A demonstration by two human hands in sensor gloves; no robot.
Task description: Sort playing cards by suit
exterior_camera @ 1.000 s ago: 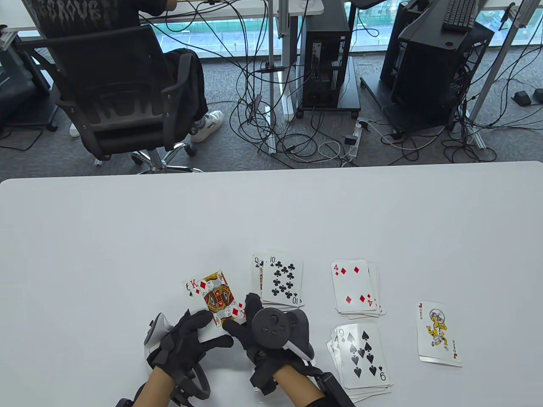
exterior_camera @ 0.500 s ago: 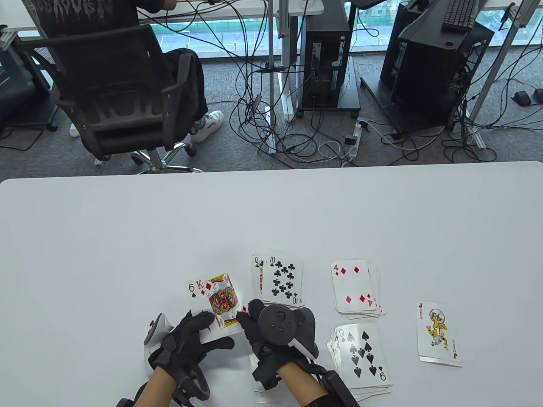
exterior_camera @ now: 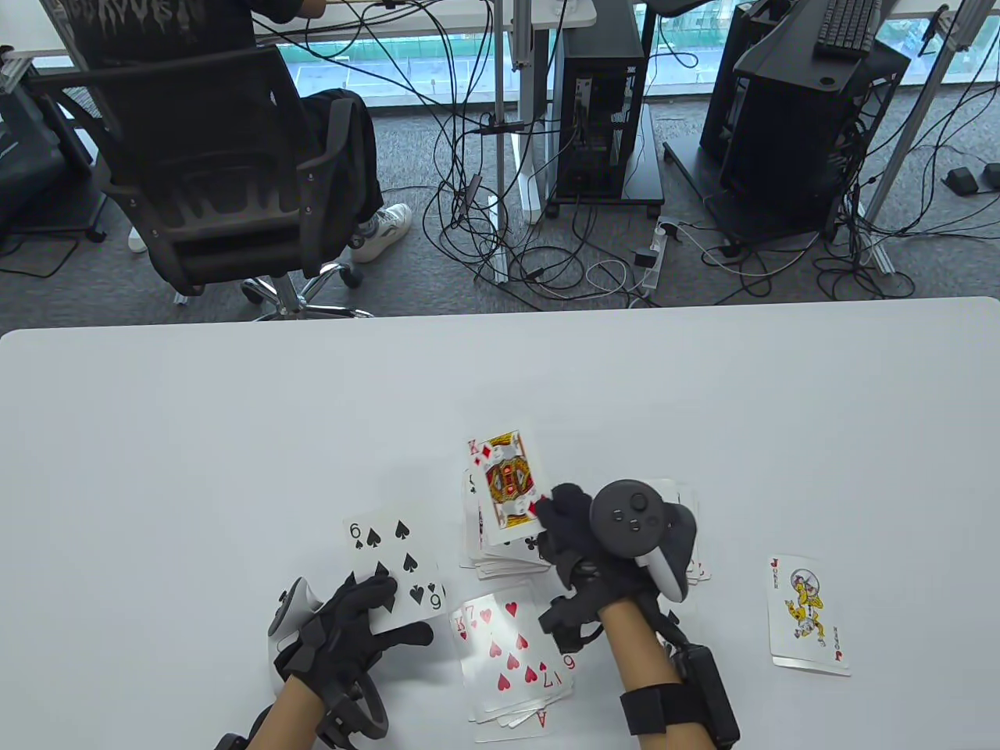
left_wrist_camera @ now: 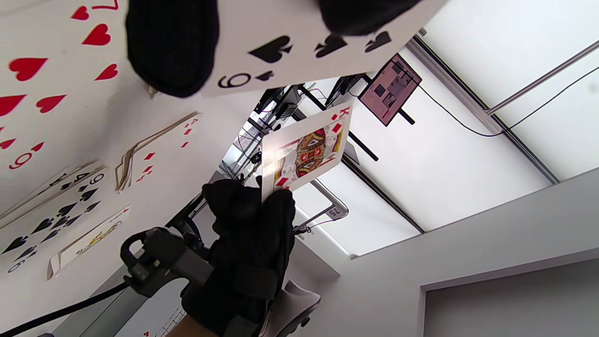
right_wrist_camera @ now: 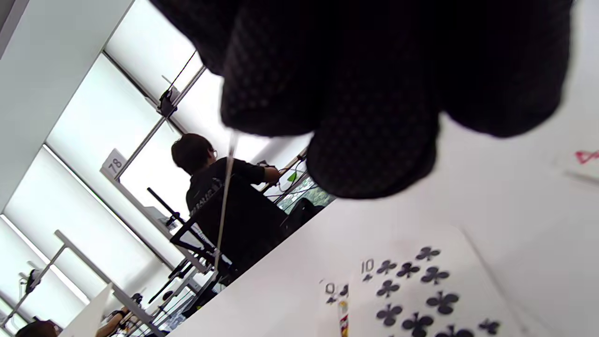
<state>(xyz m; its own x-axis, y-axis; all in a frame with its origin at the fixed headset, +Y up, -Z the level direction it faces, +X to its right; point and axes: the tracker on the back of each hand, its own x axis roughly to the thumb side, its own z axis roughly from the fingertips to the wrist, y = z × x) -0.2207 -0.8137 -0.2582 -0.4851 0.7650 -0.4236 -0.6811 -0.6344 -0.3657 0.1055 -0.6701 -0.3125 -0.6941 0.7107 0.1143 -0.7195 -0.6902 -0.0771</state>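
Observation:
My left hand [exterior_camera: 388, 608] holds the 6 of spades [exterior_camera: 394, 561] face up, just above the table; it shows in the left wrist view [left_wrist_camera: 299, 49] under my fingers [left_wrist_camera: 172, 47]. My right hand [exterior_camera: 551, 509] pinches the king of diamonds [exterior_camera: 506, 486] by its lower corner and holds it upright over the clubs pile [exterior_camera: 500, 556]. The king also shows in the left wrist view [left_wrist_camera: 306, 152]. The 10 of clubs [right_wrist_camera: 421, 290] tops that pile. The hearts pile [exterior_camera: 512, 655] lies between my wrists. The diamonds pile [exterior_camera: 684, 494] is mostly hidden behind my right hand.
A joker [exterior_camera: 808, 613] lies face up at the right. The spades pile [left_wrist_camera: 56, 206] shows in the left wrist view; my right forearm covers it in the table view. The white table [exterior_camera: 234, 430] ends at a far edge, with a chair and cables beyond.
My right hand has taken the king of diamonds off the left hand's cards and carried it up and right, over the clubs pile. The 6 of spades and the hearts pile are now uncovered.

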